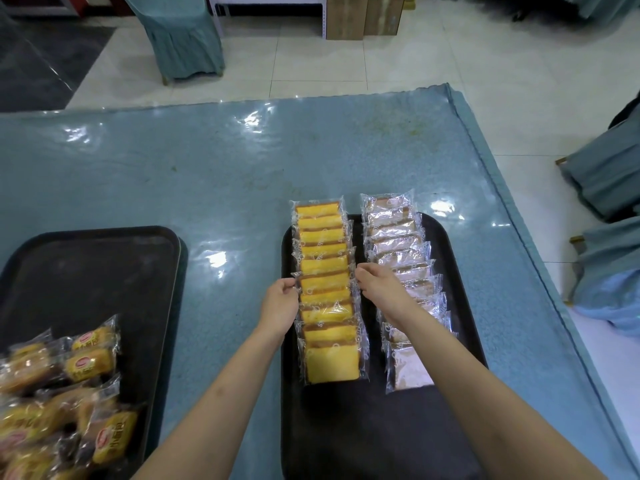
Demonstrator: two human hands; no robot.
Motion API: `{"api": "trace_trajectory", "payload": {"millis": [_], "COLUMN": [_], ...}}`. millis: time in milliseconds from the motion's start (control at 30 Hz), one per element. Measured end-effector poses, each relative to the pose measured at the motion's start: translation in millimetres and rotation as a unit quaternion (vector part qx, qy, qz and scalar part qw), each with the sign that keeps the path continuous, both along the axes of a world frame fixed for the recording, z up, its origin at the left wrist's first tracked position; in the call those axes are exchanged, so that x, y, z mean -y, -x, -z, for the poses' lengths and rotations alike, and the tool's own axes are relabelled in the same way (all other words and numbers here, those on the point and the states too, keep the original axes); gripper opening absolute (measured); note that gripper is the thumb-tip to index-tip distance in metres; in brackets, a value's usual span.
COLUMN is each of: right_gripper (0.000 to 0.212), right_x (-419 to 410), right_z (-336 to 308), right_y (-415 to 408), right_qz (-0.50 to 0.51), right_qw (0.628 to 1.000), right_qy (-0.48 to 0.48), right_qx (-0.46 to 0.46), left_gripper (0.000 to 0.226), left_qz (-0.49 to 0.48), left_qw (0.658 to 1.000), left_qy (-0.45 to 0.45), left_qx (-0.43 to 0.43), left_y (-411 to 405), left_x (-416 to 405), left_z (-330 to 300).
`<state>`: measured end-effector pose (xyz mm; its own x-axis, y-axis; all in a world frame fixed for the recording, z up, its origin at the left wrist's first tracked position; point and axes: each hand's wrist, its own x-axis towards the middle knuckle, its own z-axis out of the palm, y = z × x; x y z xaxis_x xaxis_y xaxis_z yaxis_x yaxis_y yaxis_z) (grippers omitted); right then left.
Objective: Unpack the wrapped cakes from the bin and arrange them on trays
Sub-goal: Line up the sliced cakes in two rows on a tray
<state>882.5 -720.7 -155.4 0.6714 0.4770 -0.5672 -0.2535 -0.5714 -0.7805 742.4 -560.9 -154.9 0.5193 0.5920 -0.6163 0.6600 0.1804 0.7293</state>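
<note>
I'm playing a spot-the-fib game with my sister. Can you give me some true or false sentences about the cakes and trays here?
1. The row of yellow wrapped cake slices lies on the dark rectangular tray on the right. True.
2. Both hands touch the row of pale pinkish wrapped cake slices. False: the left hand and the right hand pinch wrapper edges on either side of the yellow row.
3. The dark tray on the left holds a loose pile of yellow-labelled wrapped cakes at its near end. True.
4. The table wears a red cloth. False: the blue cloth under clear plastic covers it.
5. The right tray is full to its near edge. False: its near part is bare.
</note>
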Motion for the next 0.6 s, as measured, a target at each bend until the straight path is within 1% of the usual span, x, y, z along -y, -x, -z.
{"api": "trace_trajectory", "payload": {"millis": [100, 233, 367, 467, 600], "right_gripper": [0.054, 0.051, 0.067, 0.058, 0.058], "right_x": [-1, 0, 0, 2, 3], "right_z": [-1, -1, 0, 1, -1], "right_y": [0, 1, 1, 1, 1], "right_qz": [0.015, 0.018, 0.02, 0.023, 0.023], "right_qw": [1.0, 1.0, 1.0, 0.999, 0.999], "right_qy": [-0.004, -0.011, -0.014, -0.015, -0.011], "right_qx": [-0.013, -0.014, -0.018, -0.022, -0.02], "left_gripper": [0.019, 0.025, 0.024, 0.025, 0.028], "left_qz": [-0.007, 0.0, 0.0, 0.001, 0.0], "left_qw": [1.0, 1.0, 0.999, 0.999, 0.999], "left_qy": [0.003, 0.0, -0.005, -0.006, -0.004], "left_qx": [0.012, 0.024, 0.035, 0.033, 0.036], "left_y": [-1, -4, -7, -6, -4], "left_x": [1, -1, -2, -1, -2], "left_z": [-6, -10, -12, -13, -11]}}
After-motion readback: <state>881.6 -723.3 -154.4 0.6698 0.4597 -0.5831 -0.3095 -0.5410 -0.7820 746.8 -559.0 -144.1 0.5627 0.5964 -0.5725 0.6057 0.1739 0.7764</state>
